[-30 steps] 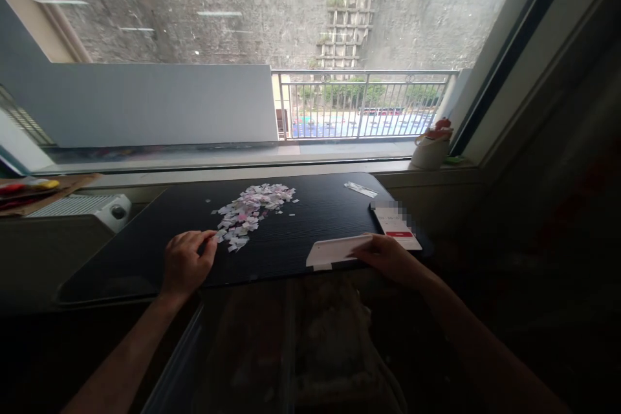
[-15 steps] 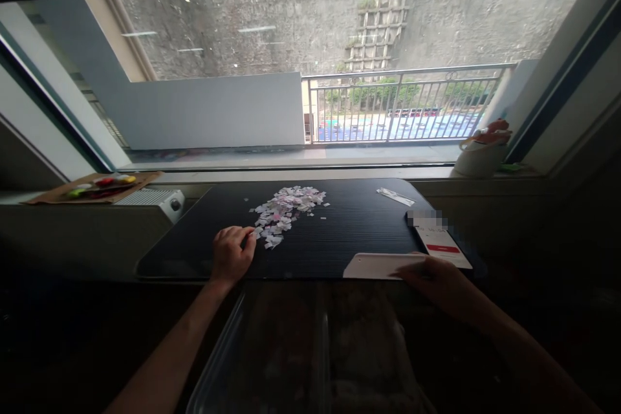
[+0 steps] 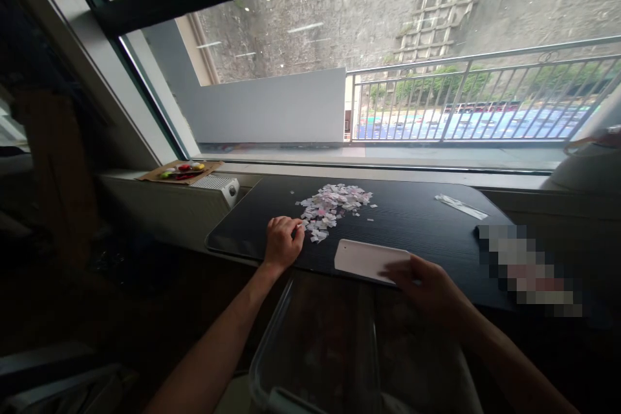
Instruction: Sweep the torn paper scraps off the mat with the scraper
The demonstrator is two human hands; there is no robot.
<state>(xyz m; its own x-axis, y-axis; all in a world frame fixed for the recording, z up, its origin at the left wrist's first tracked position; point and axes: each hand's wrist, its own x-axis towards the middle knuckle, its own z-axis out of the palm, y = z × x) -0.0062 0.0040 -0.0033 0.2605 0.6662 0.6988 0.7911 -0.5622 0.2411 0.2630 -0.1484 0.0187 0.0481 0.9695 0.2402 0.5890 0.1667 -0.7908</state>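
Observation:
A heap of small cut paper pieces (image 3: 334, 199) lies on the dark table, whitish with some pink. Beside the heap's near-left edge, my left hand (image 3: 284, 240) rests with curled fingers, thumb against forefinger. Something pale shows at its fingertips, too small to make out. My right hand (image 3: 424, 278) grips the right end of a flat, pale pinkish piece (image 3: 361, 260) with rounded corners and a small hole at its far left. That piece is held over the table's near edge, apart from the heap; the gripping fingers are partly in shadow.
The black wood-grain table (image 3: 407, 226) stands against the window sill. White strips (image 3: 460, 207) lie at its back right, near a blurred-out phone (image 3: 526, 268). Below the near edge is a clear plastic container (image 3: 315, 349). Cardboard with colourful items (image 3: 182, 171) sits on the left sill.
The camera view has turned and tilted, shifting the scene. My right hand has brought the pale piece leftward, closer to my left hand and the heap. My left hand stays beside the heap, still curled.

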